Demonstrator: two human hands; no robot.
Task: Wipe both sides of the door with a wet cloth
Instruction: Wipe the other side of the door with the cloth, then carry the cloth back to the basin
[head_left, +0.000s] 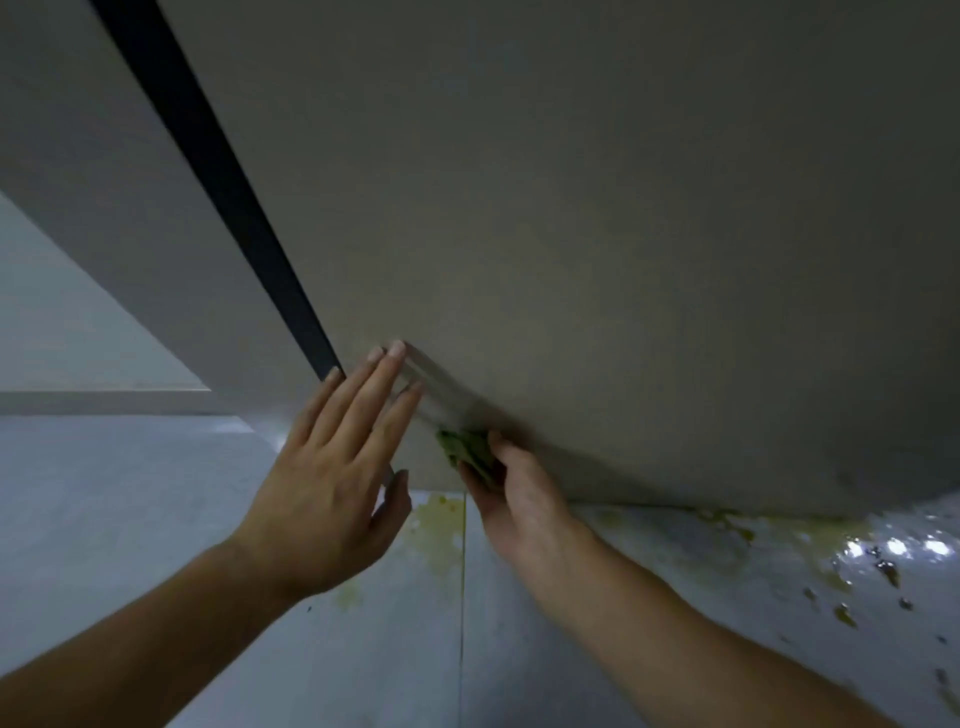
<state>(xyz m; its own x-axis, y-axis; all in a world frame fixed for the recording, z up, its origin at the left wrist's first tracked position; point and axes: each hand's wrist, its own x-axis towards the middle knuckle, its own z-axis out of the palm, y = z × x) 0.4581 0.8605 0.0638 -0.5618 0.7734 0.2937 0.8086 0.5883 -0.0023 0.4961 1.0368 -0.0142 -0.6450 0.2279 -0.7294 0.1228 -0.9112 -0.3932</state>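
Note:
A plain beige door (571, 208) fills the upper part of the view, its dark edge (218, 182) running diagonally down to the floor. My left hand (332, 467) lies flat against the door near its bottom edge, fingers straight and spread. My right hand (519, 499) grips a small green cloth (465, 449) and presses it against the lowest part of the door, just right of my left hand. The fingers of my right hand are curled round the cloth, which hides most of it.
Grey floor tiles (208, 519) lie below the door. Yellow-green stains and wet shiny patches (857, 556) spread across the floor at the right, and more stains (441, 519) sit under my hands. A light wall with a skirting board (104, 402) stands at the left.

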